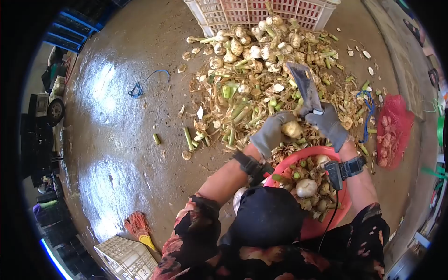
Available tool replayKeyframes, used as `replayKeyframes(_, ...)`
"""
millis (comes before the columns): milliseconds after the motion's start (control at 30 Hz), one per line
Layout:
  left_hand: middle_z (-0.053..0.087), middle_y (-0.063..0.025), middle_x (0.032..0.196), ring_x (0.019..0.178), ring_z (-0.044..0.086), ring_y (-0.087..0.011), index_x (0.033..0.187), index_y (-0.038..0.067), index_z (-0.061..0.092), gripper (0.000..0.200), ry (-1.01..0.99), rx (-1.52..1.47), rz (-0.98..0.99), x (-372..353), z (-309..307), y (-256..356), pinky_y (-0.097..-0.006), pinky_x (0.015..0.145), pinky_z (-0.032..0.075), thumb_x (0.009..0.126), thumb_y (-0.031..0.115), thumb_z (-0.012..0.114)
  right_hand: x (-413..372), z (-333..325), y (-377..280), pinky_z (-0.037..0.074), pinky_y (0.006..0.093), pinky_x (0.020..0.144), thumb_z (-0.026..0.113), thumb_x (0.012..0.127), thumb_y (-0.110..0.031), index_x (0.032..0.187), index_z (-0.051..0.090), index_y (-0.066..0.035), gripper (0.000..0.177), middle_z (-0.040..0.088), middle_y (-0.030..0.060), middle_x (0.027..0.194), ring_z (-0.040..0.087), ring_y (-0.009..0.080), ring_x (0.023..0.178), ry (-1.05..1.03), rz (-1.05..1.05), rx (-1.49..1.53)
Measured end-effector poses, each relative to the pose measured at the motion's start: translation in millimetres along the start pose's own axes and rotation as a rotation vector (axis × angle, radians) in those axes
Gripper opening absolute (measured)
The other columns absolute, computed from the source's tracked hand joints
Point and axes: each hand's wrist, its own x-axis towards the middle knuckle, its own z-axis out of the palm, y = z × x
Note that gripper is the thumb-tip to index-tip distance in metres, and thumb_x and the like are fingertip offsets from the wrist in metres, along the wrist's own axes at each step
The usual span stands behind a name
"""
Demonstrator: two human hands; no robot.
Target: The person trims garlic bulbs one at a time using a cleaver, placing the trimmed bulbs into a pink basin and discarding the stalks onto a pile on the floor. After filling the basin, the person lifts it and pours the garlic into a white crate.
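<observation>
My left hand (270, 133), in a grey glove, has its fingers wrapped round a pale garlic bulb (292, 129). Just right of it, my gloved right hand (329, 126) grips a broad-bladed knife (305, 86), its dark blade pointing up and away over the heap. Both hands are above the far rim of a pink basin (346, 198), where several garlic bulbs (306, 188) with cut stems lie. Beyond the hands spreads a heap of cut stalks and husks (240, 109), with whole garlic bulbs (235, 46) at its far side.
A white plastic crate (198, 18) stands behind the heap. On the right lies a red mesh bag (395, 121) with bulbs in it, near blue twine (368, 109). More blue string (136, 89) is on the wet floor. A broom (138, 225) and another crate (122, 254) are at lower left.
</observation>
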Motion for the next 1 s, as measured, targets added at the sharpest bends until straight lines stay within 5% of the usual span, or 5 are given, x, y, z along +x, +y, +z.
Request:
replayKeyframes(200, 0.061, -0.0094, 0.094, 0.087, 0.060, -0.0186, 0.107, 0.001, 0.058, 0.027, -0.176, 0.583, -0.011, -34, 36, 34, -0.0292, 0.076, 0.049, 0.082, 0.010, 0.054, 10, -67, 37, 0.048, 0.0299, 0.060, 0.062, 0.068, -0.020, 0.086, 0.066, -0.005, 0.023, 0.064, 0.0089, 0.072, 0.061, 0.0159, 0.063, -0.041, 0.213, -1.128)
replayKeyframes(300, 0.059, -0.0118, 0.106, 0.099, 0.055, -0.0252, 0.110, 0.007, 0.057, 0.033, -0.738, 0.879, 0.502, -34, 62, 27, -0.0353, 0.087, 0.044, 0.080, 0.020, 0.061, -2, -99, 83, 0.048, 0.0313, 0.060, 0.062, 0.068, -0.023, 0.083, 0.064, 0.001, 0.027, 0.063, 0.0143, 0.071, 0.062, 0.0206, 0.061, 0.229, 0.478, -0.506)
replayKeyframes(533, 0.051, -0.0192, 0.117, 0.105, 0.052, -0.0292, 0.122, 0.002, 0.042, 0.056, 0.853, 1.858, 0.297, 103, -43, 124, -0.0350, 0.089, 0.042, 0.080, 0.037, 0.056, -35, -88, 76, 0.048, 0.0324, 0.057, 0.064, 0.070, -0.030, 0.078, 0.063, 0.003, 0.034, 0.062, 0.0162, 0.068, 0.062, 0.0241, 0.062, 0.275, 0.422, -0.579)
replayKeyframes(667, 0.058, -0.0227, 0.101, 0.093, 0.057, -0.0351, 0.105, 0.000, 0.057, 0.048, 0.625, 1.762, -0.115, 132, -77, 150, -0.0385, 0.078, 0.045, 0.082, 0.042, 0.052, -32, -79, 74, 0.049, 0.0336, 0.058, 0.063, 0.070, -0.035, 0.075, 0.062, 0.001, 0.036, 0.063, 0.0147, 0.068, 0.062, 0.0250, 0.062, 0.243, 0.416, -0.729)
replayKeyframes(1000, 0.055, -0.0074, 0.078, 0.069, 0.053, -0.0135, 0.093, 0.002, 0.051, 0.023, 0.284, 1.099, 0.141, 23, -28, 73, -0.0274, 0.064, 0.045, 0.084, 0.021, 0.059, 11, -30, 11, 0.048, 0.0275, 0.048, 0.065, 0.070, -0.017, 0.073, 0.060, -0.001, 0.017, 0.061, 0.0098, 0.068, 0.060, 0.0119, 0.056, 0.098, 0.554, -0.176)
